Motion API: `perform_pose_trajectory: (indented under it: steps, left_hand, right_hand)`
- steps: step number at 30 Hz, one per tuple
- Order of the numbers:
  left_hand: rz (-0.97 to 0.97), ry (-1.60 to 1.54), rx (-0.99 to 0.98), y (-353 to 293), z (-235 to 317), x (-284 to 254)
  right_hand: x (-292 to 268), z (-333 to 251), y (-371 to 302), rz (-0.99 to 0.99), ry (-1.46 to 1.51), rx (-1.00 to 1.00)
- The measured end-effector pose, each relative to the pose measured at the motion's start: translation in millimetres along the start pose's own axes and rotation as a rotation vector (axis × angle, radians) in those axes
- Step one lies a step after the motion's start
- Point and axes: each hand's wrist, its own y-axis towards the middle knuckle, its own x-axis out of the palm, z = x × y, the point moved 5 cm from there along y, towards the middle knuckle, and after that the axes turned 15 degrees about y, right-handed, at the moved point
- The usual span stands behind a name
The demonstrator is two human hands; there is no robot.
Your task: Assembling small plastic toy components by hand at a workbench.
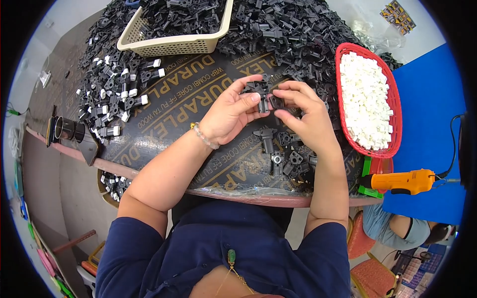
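Observation:
My left hand (224,110) grips a black plastic part (262,103) between thumb and fingers, above the middle of the table. Close beside it, my right hand (314,118) pinches a smaller black plastic piece (276,102), with thumb and fingertips around it. The two pieces are very near each other; whether they touch I cannot tell. Below my hands, several loose black parts (278,158) lie near the table's front edge. To the left is a spread of black parts with white caps (128,102).
A cream basket (174,45) full of black parts stands at the back, beside a big heap of black parts (283,30). At right, a red basket (396,116) holds white pieces. An orange electric screwdriver (405,182) lies near the right edge. Another person's leg (397,228) shows at lower right.

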Motion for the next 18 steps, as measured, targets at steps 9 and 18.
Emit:
perform_pose_trajectory:
  steps: [9,18]
  left_hand:
    - [-0.057,0.017,-0.014,2,-12,-2]
    - [-0.123,0.019,-0.061,0,-13,5]
  right_hand:
    - [3,-7,1,0.141,0.014,-0.094]
    - [4,-7,1,0.121,-0.251,-0.206]
